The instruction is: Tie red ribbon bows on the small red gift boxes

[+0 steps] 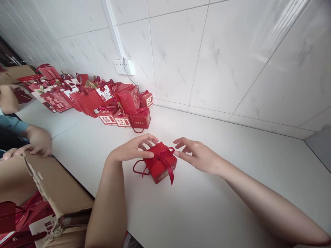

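A small red gift box (155,167) sits on the white table, tied on top with a dark red ribbon bow (160,156). One ribbon tail hangs over its front side, and a twisted cord handle (138,168) sticks out at the left. My left hand (134,147) is at the box's left side, thumb against the top beside the bow, fingers loosely curved and apart near the far edge. On the other side, my right hand (198,155) has its fingers spread, with the thumb tip close to a ribbon loop; whether they touch I cannot tell.
Several red gift boxes (124,106) and red bags (88,100) stand along the tiled wall at left. A wall socket (124,66) with a cable is above them. At lower left, another person's hand (38,141) rests by an open cardboard box (57,182) holding red packaging.
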The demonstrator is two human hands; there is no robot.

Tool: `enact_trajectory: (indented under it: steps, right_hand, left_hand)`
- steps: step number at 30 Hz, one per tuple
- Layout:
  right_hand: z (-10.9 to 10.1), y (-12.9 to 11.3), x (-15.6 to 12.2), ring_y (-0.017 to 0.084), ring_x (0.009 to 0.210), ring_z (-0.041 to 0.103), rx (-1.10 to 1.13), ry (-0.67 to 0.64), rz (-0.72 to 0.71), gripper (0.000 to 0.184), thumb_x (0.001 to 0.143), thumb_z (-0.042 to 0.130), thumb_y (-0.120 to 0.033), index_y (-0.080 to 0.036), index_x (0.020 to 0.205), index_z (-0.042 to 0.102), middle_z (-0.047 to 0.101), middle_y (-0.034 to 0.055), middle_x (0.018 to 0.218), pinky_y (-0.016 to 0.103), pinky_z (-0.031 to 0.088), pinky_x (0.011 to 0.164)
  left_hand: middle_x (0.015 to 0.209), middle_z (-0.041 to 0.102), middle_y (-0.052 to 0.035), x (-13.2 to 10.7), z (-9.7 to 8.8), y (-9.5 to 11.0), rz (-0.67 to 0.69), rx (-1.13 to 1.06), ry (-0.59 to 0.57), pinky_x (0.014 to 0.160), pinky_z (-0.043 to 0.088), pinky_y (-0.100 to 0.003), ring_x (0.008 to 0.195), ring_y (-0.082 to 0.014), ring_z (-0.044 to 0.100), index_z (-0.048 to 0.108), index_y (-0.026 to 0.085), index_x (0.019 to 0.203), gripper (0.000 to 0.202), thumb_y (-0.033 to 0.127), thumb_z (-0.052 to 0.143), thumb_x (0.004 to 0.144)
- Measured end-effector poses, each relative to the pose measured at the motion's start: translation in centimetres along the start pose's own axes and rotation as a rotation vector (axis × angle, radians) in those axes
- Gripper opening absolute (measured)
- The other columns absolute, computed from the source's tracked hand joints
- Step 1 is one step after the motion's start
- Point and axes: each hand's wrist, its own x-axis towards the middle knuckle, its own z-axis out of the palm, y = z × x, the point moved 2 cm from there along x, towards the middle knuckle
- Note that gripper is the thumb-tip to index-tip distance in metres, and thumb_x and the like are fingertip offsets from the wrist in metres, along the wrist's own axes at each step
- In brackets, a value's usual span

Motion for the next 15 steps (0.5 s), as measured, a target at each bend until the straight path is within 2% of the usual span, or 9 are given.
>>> enact_trajectory:
  steps: [2, 5, 8, 11, 13, 15]
  right_hand:
    - [0.5, 0.4, 0.4, 0.021, 0.093, 0.066, 0.112, -0.008, 0.038, 0.043, 0.092, 0.05, -0.056, -0.031, 0.127, 0.05, 0.062, 0.0048, 0.124, 0.037, 0.052, 0.078]
    - [1.3, 1.1, 1.2, 0.022, 0.099, 0.064, 0.296, -0.074, 0.068, 0.039, 0.091, 0.052, -0.054, -0.026, 0.118, 0.056, 0.063, 0.0059, 0.122, 0.037, 0.052, 0.082]
    - [1.1, 1.5, 1.7, 0.022, 0.1, 0.064, 0.485, -0.158, 0.049, 0.026, 0.088, 0.061, -0.046, -0.021, 0.096, 0.06, 0.064, 0.0059, 0.119, 0.039, 0.05, 0.088]
    - [-0.2, 1.7, 1.7, 0.023, 0.11, 0.06, 0.595, -0.173, 0.031, 0.02, 0.083, 0.069, -0.038, -0.02, 0.086, 0.06, 0.058, 0.0058, 0.132, 0.041, 0.045, 0.098]
    - [-1.2, 1.9, 1.6, 0.025, 0.12, 0.055, 0.576, -0.162, 0.066, 0.02, 0.083, 0.07, -0.039, -0.021, 0.086, 0.062, 0.05, 0.0053, 0.142, 0.042, 0.04, 0.104]
    - [-1.9, 2.0, 1.5, 0.027, 0.128, 0.049, 0.53, -0.15, 0.094, 0.021, 0.084, 0.068, -0.043, -0.022, 0.088, 0.067, 0.043, 0.0045, 0.148, 0.043, 0.036, 0.107]
  left_hand:
    - [0.125, 0.06, -0.0042, -0.4, -0.2, -0.2, -0.04, 0.03, -0.075, 0.089, 0.049, -0.037, 0.111, -0.025, 0.057, 0.056, 0.03, 0.119, 0.049, 0.039, 0.073, 0.073]
    - [0.116, 0.063, -0.0039, -0.5, -0.1, -0.4, -0.082, 0.049, -0.073, 0.085, 0.049, -0.037, 0.109, -0.0252, 0.058, 0.056, 0.028, 0.112, 0.041, 0.036, 0.072, 0.075]
    - [0.11, 0.064, -0.0034, 0.4, 0.7, -0.2, -0.029, 0.041, -0.037, 0.08, 0.05, -0.035, 0.103, -0.0236, 0.06, 0.056, 0.026, 0.104, 0.031, 0.035, 0.069, 0.077]
    - [0.109, 0.062, -0.0027, 1.6, 1.9, 0.2, 0.053, 0.062, -0.009, 0.084, 0.048, -0.035, 0.102, -0.0213, 0.059, 0.056, 0.024, 0.101, 0.028, 0.038, 0.067, 0.079]
    - [0.113, 0.06, -0.003, 2.2, 2.6, 0.6, 0.074, 0.07, 0.066, 0.084, 0.048, -0.033, 0.106, -0.0213, 0.057, 0.055, 0.025, 0.103, 0.031, 0.041, 0.067, 0.079]
    - [0.116, 0.058, -0.0034, 2.2, 2.8, 1.0, 0.058, 0.098, 0.231, 0.08, 0.047, -0.031, 0.107, -0.0211, 0.056, 0.054, 0.025, 0.105, 0.033, 0.043, 0.066, 0.08]
